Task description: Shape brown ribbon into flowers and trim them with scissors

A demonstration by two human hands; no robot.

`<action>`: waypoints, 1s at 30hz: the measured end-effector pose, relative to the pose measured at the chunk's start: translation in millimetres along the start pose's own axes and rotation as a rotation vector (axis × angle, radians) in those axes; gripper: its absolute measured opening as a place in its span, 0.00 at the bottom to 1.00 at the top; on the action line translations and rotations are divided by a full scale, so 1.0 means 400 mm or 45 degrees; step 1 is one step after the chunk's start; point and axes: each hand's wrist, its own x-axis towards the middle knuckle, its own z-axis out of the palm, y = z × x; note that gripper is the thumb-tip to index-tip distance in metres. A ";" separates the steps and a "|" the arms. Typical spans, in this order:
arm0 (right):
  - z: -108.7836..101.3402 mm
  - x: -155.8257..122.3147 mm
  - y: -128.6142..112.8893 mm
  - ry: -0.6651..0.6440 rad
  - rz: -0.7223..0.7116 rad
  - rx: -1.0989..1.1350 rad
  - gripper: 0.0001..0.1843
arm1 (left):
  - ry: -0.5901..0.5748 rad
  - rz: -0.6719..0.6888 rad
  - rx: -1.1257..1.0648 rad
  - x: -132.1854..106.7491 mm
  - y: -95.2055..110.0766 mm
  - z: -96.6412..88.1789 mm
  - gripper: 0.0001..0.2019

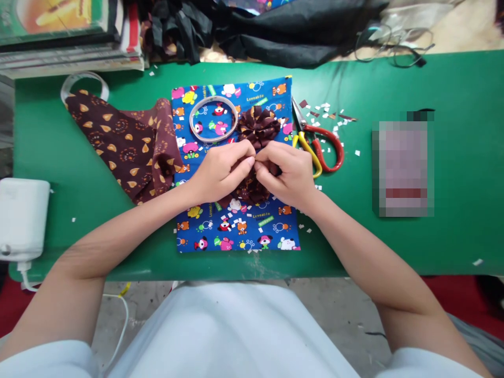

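My left hand (227,170) and my right hand (286,172) meet over a blue cloth (271,241) printed with cartoon animals. Thumbs and forefingers of both are pinched together, fingertip to fingertip; whatever lies between them is too small to make out. Just beyond the fingers rests a gathered dark brown fabric rosette (258,125) with tan print. More ruffled brown fabric (252,191) shows below them, partly covered by the hands. A clear ring, like a tape roll (214,139), lies flat to the upper left. Scissors (331,167) with red and yellow handles lie right of my right hand.
Brown printed cloth (114,139) and a second pale ring (104,88) lie at left, near a white power adapter (23,218) with a cable. Books (71,58) and black fabric (275,34) line the back. Paper scraps (340,123) dot the green table; a blurred box (405,163) sits right.
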 end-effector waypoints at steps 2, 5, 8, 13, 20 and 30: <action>-0.001 0.001 0.000 -0.006 0.002 0.000 0.07 | 0.002 0.008 -0.008 0.000 -0.001 0.000 0.09; -0.001 0.001 0.001 -0.004 0.000 0.025 0.07 | 0.001 0.010 -0.026 0.001 -0.002 0.000 0.09; -0.001 0.001 0.001 0.001 0.003 0.051 0.07 | -0.001 0.011 -0.048 0.002 -0.002 -0.001 0.08; -0.001 0.001 0.001 0.002 -0.005 0.060 0.07 | 0.011 0.008 -0.074 0.002 -0.001 -0.001 0.08; -0.002 0.001 0.000 -0.002 0.003 0.068 0.07 | -0.009 -0.014 -0.088 0.002 0.000 -0.003 0.08; 0.000 0.000 0.002 0.007 -0.003 0.058 0.06 | -0.016 -0.035 -0.138 0.003 -0.001 -0.004 0.06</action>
